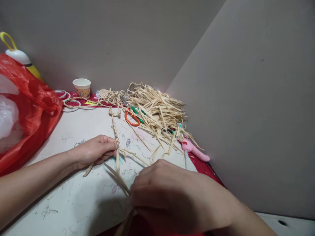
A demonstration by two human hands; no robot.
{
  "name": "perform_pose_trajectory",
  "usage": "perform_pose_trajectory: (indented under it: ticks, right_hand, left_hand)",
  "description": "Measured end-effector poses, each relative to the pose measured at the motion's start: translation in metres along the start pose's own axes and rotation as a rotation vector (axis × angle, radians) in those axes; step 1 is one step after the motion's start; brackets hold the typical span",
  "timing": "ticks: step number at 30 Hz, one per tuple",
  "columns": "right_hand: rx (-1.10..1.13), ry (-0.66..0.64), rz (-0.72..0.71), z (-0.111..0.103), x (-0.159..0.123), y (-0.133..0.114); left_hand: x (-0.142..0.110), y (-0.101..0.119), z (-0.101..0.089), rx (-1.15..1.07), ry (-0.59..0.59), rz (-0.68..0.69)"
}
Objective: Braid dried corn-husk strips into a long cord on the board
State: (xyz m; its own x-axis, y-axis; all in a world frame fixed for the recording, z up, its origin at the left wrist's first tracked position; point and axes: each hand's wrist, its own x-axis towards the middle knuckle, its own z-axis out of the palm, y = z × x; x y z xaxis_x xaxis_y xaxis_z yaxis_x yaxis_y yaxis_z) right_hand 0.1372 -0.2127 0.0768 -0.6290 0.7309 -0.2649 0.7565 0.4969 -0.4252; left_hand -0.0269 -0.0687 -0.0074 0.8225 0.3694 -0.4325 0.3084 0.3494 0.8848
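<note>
My left hand [99, 149] pinches the near end of a thin straw braid [114, 126] above the white board [73, 193]. From those fingers loose straw strands fan out, one hanging toward me and others running right. My right hand [167, 193], closer to the camera and slightly blurred, is closed on a straw strip [119, 178]. Its fingertips are partly hidden behind the back of the hand. The braid's far part leads toward a coiled heap of finished braid [110, 96] at the back.
A pile of dry straw [157, 105] lies at the back right, with orange-and-green scissors [133, 118] against it. A pink glue gun [195, 150] rests by the right wall. A paper cup [82, 88], white rings [71, 106], a red plastic bag [36, 101] and a yellow-white bottle [21, 57] stand left.
</note>
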Motion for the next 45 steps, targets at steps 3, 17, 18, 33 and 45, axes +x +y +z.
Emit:
perform_pose_trajectory:
  ticks: [3,17,18,33,45]
  right_hand:
    - [-0.035,0.085,0.203,-0.009,-0.009,0.015]
    - [-0.298,0.874,1.202,-0.07,0.001,0.206]
    - [-0.264,0.874,1.223,-0.072,0.003,0.213]
    - [0.176,1.169,0.703,-0.075,-0.018,0.177]
    - [0.206,0.823,0.854,-0.055,-0.022,0.186]
  left_hand:
    - [0.001,-0.002,-0.001,-0.006,-0.01,0.005]
    - [0.002,-0.001,0.0,0.032,-0.015,-0.003]
    - [0.002,-0.001,0.0,0.032,-0.014,-0.003]
    - [0.002,-0.001,0.001,0.064,-0.009,0.014]
    - [0.003,-0.001,0.0,0.071,-0.001,0.003]
